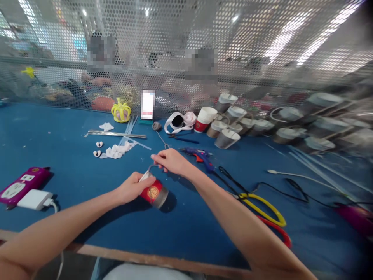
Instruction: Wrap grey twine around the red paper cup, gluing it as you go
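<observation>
My left hand (134, 187) is wrapped round a red paper cup (153, 191) with a gold emblem, tilted on its side above the blue table. A grey-brown band covers one end of the cup; the white rim is partly under my fingers. My right hand (169, 160) pinches a grey strand of yarn (152, 167) just above the rim. More of the strand runs from behind that hand to a small grey ball of yarn (156, 126). Right of my right hand lies a blue glue gun (201, 155) with a red trigger.
Several grey-wrapped cups (227, 139) stand back right by a stack of paper cups (205, 116). Yellow-handled pliers (264, 208) and cables lie right. White scraps (118, 151), thin sticks (116, 134) and a purple power strip (25, 184) lie left. A perforated screen (169, 39) closes the back.
</observation>
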Demonstrator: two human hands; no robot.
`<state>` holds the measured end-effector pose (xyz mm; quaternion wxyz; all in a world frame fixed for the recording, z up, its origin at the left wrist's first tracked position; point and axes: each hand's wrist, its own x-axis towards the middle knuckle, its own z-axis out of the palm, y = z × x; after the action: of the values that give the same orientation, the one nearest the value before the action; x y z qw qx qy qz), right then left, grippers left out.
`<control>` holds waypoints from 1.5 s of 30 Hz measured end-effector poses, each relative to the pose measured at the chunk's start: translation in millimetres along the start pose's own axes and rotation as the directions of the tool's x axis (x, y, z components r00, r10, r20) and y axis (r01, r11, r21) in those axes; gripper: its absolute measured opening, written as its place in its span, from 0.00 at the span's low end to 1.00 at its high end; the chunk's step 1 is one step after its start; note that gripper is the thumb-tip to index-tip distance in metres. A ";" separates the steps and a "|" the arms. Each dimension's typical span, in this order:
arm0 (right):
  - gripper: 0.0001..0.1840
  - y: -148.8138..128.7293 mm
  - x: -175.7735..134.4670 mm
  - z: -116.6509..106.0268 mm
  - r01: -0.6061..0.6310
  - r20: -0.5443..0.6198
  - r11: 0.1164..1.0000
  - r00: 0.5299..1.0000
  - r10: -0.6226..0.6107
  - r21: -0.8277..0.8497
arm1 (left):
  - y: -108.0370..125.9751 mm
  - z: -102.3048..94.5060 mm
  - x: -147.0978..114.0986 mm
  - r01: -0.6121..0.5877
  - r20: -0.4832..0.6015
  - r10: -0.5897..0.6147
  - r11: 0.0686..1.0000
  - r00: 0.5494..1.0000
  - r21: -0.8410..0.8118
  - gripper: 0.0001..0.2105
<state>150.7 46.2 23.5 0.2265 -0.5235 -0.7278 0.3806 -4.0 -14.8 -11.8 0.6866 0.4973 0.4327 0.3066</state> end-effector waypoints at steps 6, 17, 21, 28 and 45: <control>0.12 42.3 -32.8 -73.7 -0.225 -0.418 0.939 0.903 0.101 -0.260 | 6.2 -13.6 10.8 -0.071 -0.220 0.042 0.990 0.975 -0.126 0.21; 0.11 98.6 -33.3 -81.9 -0.432 -0.533 0.878 0.802 0.270 -0.205 | 15.3 -17.2 25.2 -0.134 -0.237 0.150 0.988 0.960 0.081 0.22; 0.13 76.6 -44.3 -81.6 -0.360 -0.494 0.932 0.819 0.291 -0.048 | 5.3 -18.1 24.3 -0.124 -0.212 0.165 0.973 0.963 0.193 0.23; 0.15 20.1 -74.4 -46.9 -0.236 -0.143 0.946 0.952 0.271 0.220 | 2.5 -16.2 18.6 -0.047 -0.216 0.086 0.983 0.973 0.177 0.22; 0.04 -3.7 -95.9 -18.4 -0.064 -0.065 0.998 0.996 0.063 -0.017 | 15.3 -17.3 21.6 0.105 -0.197 -0.102 0.994 0.975 0.008 0.21</control>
<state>195.4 -38.2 44.2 0.2326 -0.5608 -0.7067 0.3633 -9.9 15.7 -5.8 0.6510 0.4478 0.5265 0.3139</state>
